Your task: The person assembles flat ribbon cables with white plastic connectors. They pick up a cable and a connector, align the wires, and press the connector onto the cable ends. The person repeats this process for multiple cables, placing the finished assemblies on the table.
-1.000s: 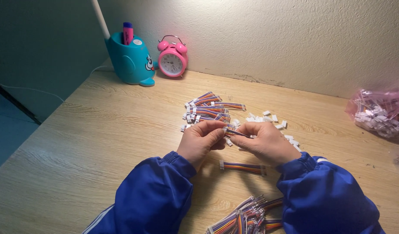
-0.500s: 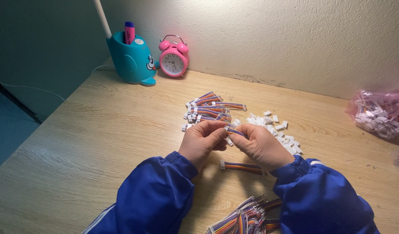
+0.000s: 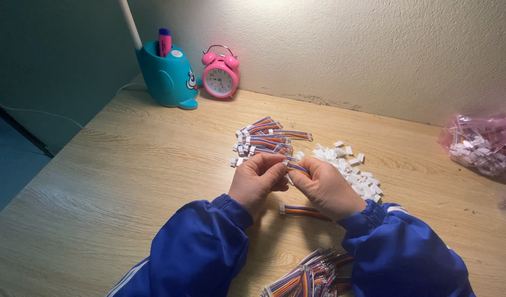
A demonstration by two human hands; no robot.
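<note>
**Both hands pinched on one ribbon cable above the bench**

Against the pictures from a second and half a second before, little had changed: the hands kept the same place in front of the cable pile, with only a slight shift of the wrists, and the same short cable lay beneath them on the wood.

The left hand (image 3: 257, 179) and the right hand (image 3: 323, 186) met at the middle of the bench (image 3: 121, 181), knuckles nearly touching. The fingers (image 3: 275, 163) of the left were drawn together on one end of a multicoloured ribbon cable (image 3: 296, 168), and the right hand's fingers were clamped on the same cable from the other side. It was held just above the wood, between the two hands.

Just beyond the hands lay a pile of finished cables (image 3: 267, 140) with white plugs, and to its right a scatter of small white connectors (image 3: 352, 170). A single loose cable (image 3: 302, 210) rested under the right wrist, and a bundle of cables (image 3: 308, 275) sat near the bench's near edge between the blue sleeves (image 3: 198, 253).

The bench was pale wood, pushed against a rough cream wall (image 3: 346, 49). At the back left stood a teal pen holder (image 3: 168, 77) and a pink alarm clock (image 3: 220, 78); a pink bag of parts (image 3: 481, 143) lay at the far right.
</note>
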